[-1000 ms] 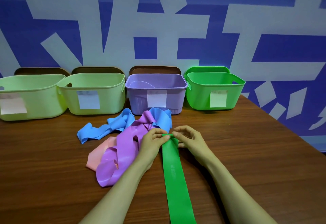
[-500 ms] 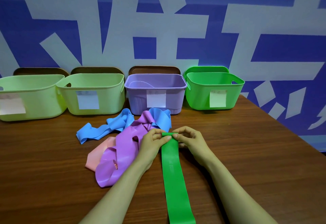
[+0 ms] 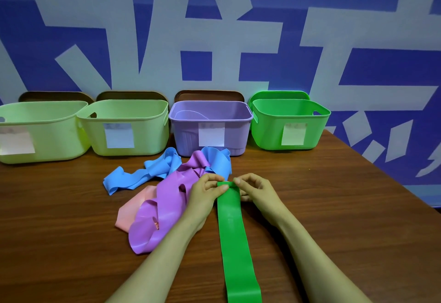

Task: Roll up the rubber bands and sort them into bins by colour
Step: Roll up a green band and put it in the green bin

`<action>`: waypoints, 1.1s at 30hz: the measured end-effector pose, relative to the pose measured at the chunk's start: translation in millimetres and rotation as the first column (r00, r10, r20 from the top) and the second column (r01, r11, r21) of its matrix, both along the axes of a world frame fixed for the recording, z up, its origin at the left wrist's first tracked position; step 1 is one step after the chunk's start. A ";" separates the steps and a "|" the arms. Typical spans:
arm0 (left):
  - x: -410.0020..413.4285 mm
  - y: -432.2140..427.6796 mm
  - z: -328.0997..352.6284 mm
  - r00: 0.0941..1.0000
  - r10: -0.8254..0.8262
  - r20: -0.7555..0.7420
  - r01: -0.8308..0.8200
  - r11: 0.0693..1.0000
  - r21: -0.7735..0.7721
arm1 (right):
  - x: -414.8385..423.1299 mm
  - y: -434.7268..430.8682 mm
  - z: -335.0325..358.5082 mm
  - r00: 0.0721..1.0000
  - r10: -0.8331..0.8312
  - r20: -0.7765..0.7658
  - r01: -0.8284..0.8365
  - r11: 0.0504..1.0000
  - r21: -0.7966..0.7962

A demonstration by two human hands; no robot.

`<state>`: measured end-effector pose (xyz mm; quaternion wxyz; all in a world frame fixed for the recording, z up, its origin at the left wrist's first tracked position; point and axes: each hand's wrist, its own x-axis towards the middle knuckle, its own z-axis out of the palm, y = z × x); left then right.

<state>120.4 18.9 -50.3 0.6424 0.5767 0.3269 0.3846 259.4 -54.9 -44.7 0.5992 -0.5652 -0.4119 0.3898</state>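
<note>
The green band (image 3: 235,236) lies flat on the worktop (image 3: 334,207), running from the near edge of the view away from the person. Only its far end is turned over into a first small roll. The left hand (image 3: 205,195) and right hand (image 3: 257,190) both pinch that rolled end between curled fingers and thumbs. Nearly the whole length is left to roll.

Just left of it, the purple band (image 3: 164,209), blue band (image 3: 152,171) and pink band (image 3: 136,209) lie loose in a heap, unrolled. Behind them stand the green bin (image 3: 267,133), the purple bin (image 3: 186,133) and two pale bins (image 3: 148,133). No rolled band shows in any of them, so I judge the task barely begun.
</note>
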 end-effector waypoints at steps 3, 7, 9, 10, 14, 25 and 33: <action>-0.3 -1.4 1.3 1.000 -0.012 0.007 0.012 1.000 -0.006 | -0.9 0.0 -0.3 1.000 0.008 0.006 -0.008 1.000 -0.001; 1.0 -3.7 3.3 0.999 -0.044 -0.016 0.044 0.999 -0.013 | 0.6 -0.4 1.5 0.998 -0.011 -0.054 0.014 0.999 0.044; 1.3 -4.3 3.5 0.999 -0.049 -0.003 0.049 0.999 -0.019 | 1.5 -0.2 0.7 0.999 -0.011 -0.052 0.013 0.999 0.049; 1.3 -4.2 3.5 0.999 -0.044 0.001 0.044 0.999 -0.019 | 1.8 -0.4 0.3 0.999 -0.008 -0.051 0.011 0.999 0.053; 1.2 -4.9 4.7 1.000 -0.029 0.010 0.029 0.999 -0.026 | 2.2 -1.8 0.7 0.999 0.002 -0.053 0.002 0.997 0.073; -1.2 -3.9 3.0 1.000 -0.002 0.010 0.002 1.000 -0.007 | 3.4 -2.8 0.3 0.999 0.040 -0.004 -0.040 0.999 0.024; -0.9 -4.0 3.7 0.999 -0.011 0.032 0.011 1.000 -0.001 | 1.7 0.3 -2.2 0.999 0.016 0.035 -0.016 1.000 -0.004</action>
